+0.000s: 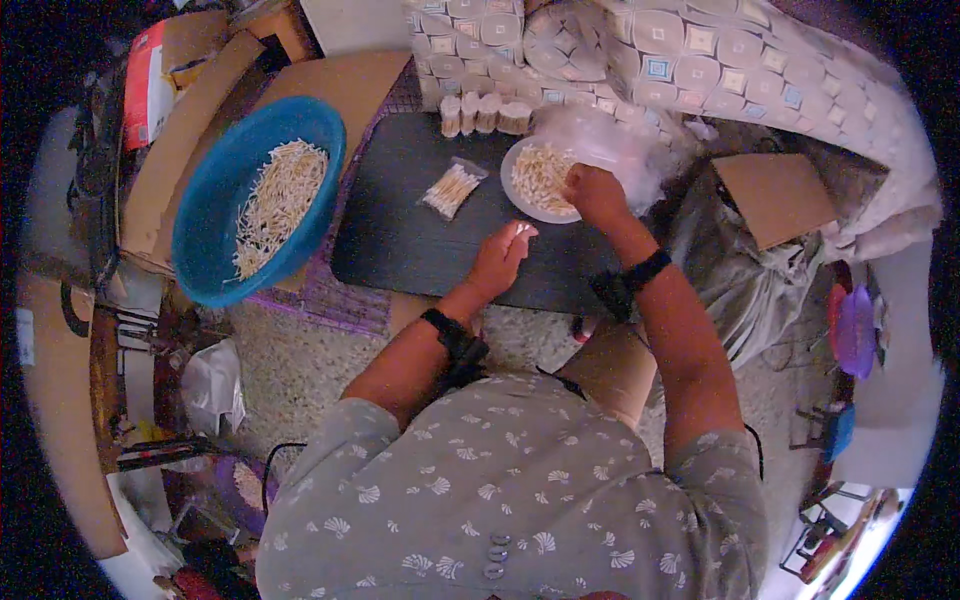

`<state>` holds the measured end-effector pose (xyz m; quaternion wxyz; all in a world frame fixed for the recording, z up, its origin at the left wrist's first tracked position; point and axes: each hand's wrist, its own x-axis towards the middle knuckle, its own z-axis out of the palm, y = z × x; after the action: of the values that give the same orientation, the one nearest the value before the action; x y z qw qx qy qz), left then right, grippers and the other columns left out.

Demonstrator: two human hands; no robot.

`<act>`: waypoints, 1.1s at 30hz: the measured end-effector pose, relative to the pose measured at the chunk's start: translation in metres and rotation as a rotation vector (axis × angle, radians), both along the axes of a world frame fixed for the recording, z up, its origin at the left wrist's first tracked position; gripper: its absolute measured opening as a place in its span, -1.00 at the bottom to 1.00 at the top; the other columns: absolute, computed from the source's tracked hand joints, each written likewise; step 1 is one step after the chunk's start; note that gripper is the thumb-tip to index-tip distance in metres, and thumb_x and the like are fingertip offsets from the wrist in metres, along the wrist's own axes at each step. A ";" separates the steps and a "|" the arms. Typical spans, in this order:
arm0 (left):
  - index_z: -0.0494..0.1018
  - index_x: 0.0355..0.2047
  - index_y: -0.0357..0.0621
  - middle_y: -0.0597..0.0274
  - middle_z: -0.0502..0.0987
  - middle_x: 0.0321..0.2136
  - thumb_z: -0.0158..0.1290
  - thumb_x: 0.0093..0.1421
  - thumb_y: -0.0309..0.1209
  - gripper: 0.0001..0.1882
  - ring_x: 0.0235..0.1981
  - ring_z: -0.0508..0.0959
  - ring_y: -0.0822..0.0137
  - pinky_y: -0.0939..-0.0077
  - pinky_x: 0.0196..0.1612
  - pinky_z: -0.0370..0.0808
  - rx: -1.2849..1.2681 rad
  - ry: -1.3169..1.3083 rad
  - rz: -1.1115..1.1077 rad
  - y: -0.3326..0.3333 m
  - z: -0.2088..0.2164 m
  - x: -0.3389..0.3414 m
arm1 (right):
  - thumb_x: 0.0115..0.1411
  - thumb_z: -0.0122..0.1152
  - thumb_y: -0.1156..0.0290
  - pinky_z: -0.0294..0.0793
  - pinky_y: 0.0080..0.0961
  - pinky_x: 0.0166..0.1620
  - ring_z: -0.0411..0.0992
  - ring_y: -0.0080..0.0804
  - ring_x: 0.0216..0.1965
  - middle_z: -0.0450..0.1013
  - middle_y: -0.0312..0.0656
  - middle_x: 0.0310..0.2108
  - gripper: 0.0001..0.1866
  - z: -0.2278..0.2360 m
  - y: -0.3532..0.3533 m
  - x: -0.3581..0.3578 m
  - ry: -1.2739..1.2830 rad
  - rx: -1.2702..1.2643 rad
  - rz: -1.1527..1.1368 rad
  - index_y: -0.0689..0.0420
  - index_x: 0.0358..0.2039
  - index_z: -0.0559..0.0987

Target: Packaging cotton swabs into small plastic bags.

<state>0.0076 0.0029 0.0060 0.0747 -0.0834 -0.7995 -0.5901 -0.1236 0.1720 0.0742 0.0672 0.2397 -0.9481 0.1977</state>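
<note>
My left hand (497, 260) is closed over the near edge of the black table, with the white tips of cotton swabs (523, 230) showing at its fingertips. Beyond it, a white bowl (508, 186) holds a loose heap of cotton swabs (541, 172). My right hand (597, 195) reaches over the bowl's right side, its fingers bent together at the heap; what they pinch is hidden. A clear packet of cotton swabs (453, 188) lies flat on the table, left of the bowl.
Several bundles of cotton swabs (485, 114) stand along the far edge of the black table (390, 220). To the left, a large blue basin (188, 245) with many loose swabs leans beside cardboard. Clear plastic bags (650, 150) and a cardboard piece (775, 198) are at the right.
</note>
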 end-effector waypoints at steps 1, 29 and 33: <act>0.42 -0.21 -0.16 0.26 0.39 -0.58 -0.19 0.31 -0.33 -0.77 -0.55 0.38 0.42 0.49 -0.45 0.35 0.070 0.010 0.027 0.000 -0.004 0.000 | -0.04 0.18 0.29 0.45 -0.15 -0.25 0.47 0.00 -0.33 0.51 -0.04 -0.41 -0.81 0.002 0.000 0.001 -0.066 -0.027 0.018 0.12 -0.43 0.51; 0.46 -0.28 -0.18 0.28 0.48 -0.56 -0.07 0.26 -0.32 -0.80 -0.52 0.42 0.48 0.50 -0.43 0.37 0.073 0.097 0.104 0.000 -0.004 -0.003 | 0.08 0.16 0.44 0.42 -0.31 -0.15 0.42 -0.10 -0.24 0.42 -0.09 -0.32 -0.86 -0.049 0.023 0.095 -0.094 -0.480 0.215 0.15 -0.34 0.46; 0.46 -0.32 -0.20 0.21 0.49 -0.55 -0.06 0.26 -0.30 -0.78 -0.51 0.46 0.43 0.48 -0.42 0.39 -0.003 0.129 0.080 -0.003 -0.001 -0.003 | 0.06 0.18 0.46 0.42 -0.30 -0.15 0.42 -0.11 -0.25 0.43 -0.09 -0.33 -0.86 -0.062 0.018 0.096 -0.124 -0.510 0.182 0.15 -0.34 0.47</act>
<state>0.0049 0.0004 0.0051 0.1494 -0.0893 -0.7965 -0.5790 -0.0272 0.1898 0.0126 0.0489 0.2866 -0.8446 0.4496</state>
